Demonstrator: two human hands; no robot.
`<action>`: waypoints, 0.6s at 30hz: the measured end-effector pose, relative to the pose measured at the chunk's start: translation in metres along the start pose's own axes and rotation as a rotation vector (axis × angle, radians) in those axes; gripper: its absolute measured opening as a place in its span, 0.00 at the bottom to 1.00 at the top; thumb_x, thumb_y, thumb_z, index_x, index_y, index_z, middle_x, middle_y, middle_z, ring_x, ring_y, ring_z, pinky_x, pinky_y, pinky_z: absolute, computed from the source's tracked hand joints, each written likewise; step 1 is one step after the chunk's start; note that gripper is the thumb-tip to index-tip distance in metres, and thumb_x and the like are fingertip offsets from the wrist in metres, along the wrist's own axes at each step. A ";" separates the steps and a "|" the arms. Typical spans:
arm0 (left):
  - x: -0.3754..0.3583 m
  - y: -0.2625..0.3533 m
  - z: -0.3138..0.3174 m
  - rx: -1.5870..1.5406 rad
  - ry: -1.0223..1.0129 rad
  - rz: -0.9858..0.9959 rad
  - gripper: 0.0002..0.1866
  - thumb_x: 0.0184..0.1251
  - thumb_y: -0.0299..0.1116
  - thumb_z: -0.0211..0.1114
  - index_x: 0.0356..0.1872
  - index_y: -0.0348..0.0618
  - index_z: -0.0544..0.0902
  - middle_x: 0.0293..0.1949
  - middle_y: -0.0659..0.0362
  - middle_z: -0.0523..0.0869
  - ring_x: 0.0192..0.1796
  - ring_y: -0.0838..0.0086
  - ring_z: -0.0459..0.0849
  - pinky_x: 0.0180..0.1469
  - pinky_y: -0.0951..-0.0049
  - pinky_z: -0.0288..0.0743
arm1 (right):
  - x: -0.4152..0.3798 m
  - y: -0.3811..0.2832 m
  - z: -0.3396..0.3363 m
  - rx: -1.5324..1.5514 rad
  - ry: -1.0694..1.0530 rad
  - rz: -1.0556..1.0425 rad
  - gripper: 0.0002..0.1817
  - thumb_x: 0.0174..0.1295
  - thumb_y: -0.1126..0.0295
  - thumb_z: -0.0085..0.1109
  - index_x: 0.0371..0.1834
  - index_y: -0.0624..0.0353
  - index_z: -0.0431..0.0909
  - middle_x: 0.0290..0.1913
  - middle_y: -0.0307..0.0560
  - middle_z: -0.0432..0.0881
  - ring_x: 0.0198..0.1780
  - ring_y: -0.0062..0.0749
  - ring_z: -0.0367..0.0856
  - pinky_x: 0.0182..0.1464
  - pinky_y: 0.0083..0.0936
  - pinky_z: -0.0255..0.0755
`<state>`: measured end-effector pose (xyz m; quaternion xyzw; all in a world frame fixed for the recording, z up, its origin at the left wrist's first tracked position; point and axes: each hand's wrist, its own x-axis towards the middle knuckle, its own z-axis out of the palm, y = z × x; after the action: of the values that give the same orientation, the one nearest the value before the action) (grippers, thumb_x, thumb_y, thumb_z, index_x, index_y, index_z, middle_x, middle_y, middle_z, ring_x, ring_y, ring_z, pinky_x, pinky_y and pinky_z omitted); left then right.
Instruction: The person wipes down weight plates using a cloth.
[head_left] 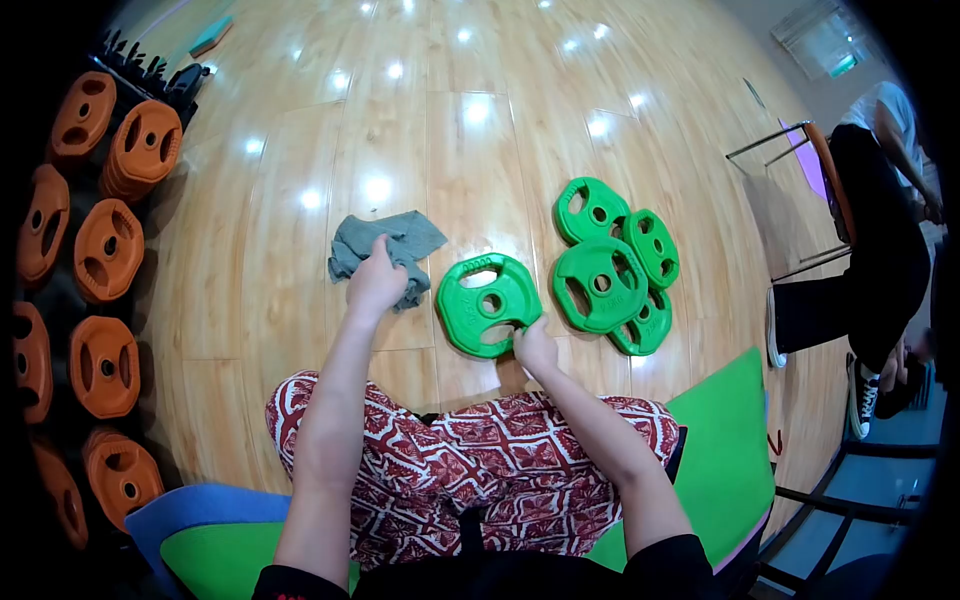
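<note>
My left hand [378, 283] is on a crumpled grey-green cloth [410, 235] on the wooden floor, with the index finger stretched over it and the other fingers closed into its folds. A green weight plate [462, 310] with a round centre hole and grip slots is in front of me. My right hand [537, 347] grips its lower right rim, the fingertips partly hidden at the slot. Just right of it, several more green weight plates [598, 318] lie in an overlapping group.
Orange weight plates [107, 367] hang in rows on a rack at left. Green mats [725, 430] are under and beside me, with a blue mat [190, 510] at lower left. Right, a person in dark trousers [880, 250] sits on a metal-legged chair [800, 262].
</note>
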<state>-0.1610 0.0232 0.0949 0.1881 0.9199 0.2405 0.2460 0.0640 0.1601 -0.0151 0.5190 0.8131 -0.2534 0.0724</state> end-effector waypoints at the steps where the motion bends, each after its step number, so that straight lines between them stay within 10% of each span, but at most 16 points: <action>1: 0.001 -0.001 0.001 0.005 -0.003 0.001 0.32 0.51 0.37 0.55 0.61 0.45 0.59 0.44 0.41 0.77 0.49 0.51 0.76 0.52 0.60 0.67 | -0.003 -0.003 0.001 0.075 -0.031 -0.014 0.32 0.53 0.61 0.50 0.54 0.70 0.50 0.34 0.69 0.77 0.36 0.59 0.77 0.40 0.46 0.70; 6: 0.002 -0.005 0.006 0.017 0.127 0.119 0.31 0.52 0.35 0.51 0.61 0.44 0.59 0.36 0.41 0.80 0.42 0.50 0.78 0.45 0.56 0.71 | -0.002 0.010 0.019 0.288 -0.145 -0.058 0.40 0.51 0.65 0.52 0.60 0.73 0.40 0.37 0.67 0.76 0.37 0.57 0.77 0.43 0.44 0.69; 9: -0.004 0.006 -0.001 -0.015 0.127 0.156 0.31 0.53 0.35 0.52 0.61 0.44 0.58 0.37 0.42 0.80 0.42 0.50 0.78 0.45 0.57 0.71 | 0.008 0.021 0.057 0.559 0.105 -0.451 0.43 0.48 0.69 0.55 0.60 0.73 0.36 0.32 0.58 0.78 0.31 0.44 0.79 0.34 0.38 0.72; 11: -0.006 0.008 -0.003 -0.052 0.117 0.223 0.31 0.52 0.34 0.53 0.61 0.44 0.58 0.37 0.42 0.80 0.42 0.50 0.78 0.45 0.57 0.71 | -0.021 -0.014 0.008 0.870 -0.590 -0.025 0.43 0.47 0.72 0.57 0.60 0.70 0.37 0.28 0.51 0.76 0.26 0.32 0.77 0.25 0.27 0.72; 13: -0.009 0.008 0.000 -0.090 0.103 0.284 0.32 0.52 0.32 0.54 0.61 0.45 0.58 0.37 0.42 0.80 0.43 0.50 0.78 0.44 0.58 0.71 | -0.027 -0.025 -0.006 0.878 -0.622 -0.038 0.41 0.48 0.74 0.55 0.60 0.67 0.35 0.26 0.50 0.75 0.23 0.26 0.76 0.20 0.19 0.69; 16: -0.023 0.014 0.020 -0.223 -0.148 0.585 0.33 0.50 0.27 0.56 0.62 0.46 0.57 0.37 0.44 0.80 0.42 0.53 0.79 0.45 0.62 0.71 | -0.021 -0.025 -0.014 0.673 -0.756 -0.098 0.35 0.51 0.68 0.55 0.58 0.65 0.47 0.27 0.49 0.76 0.26 0.30 0.77 0.25 0.25 0.72; 18: -0.043 0.028 0.031 -0.298 -0.409 0.632 0.34 0.50 0.24 0.56 0.63 0.46 0.57 0.38 0.48 0.79 0.41 0.62 0.78 0.46 0.68 0.70 | -0.012 -0.028 -0.017 -0.034 -0.458 -0.445 0.32 0.51 0.70 0.54 0.60 0.58 0.53 0.29 0.46 0.78 0.30 0.35 0.77 0.32 0.27 0.73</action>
<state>-0.1024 0.0372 0.1019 0.4680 0.7038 0.3928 0.3625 0.0474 0.1493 0.0136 0.2569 0.8734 -0.3594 0.2052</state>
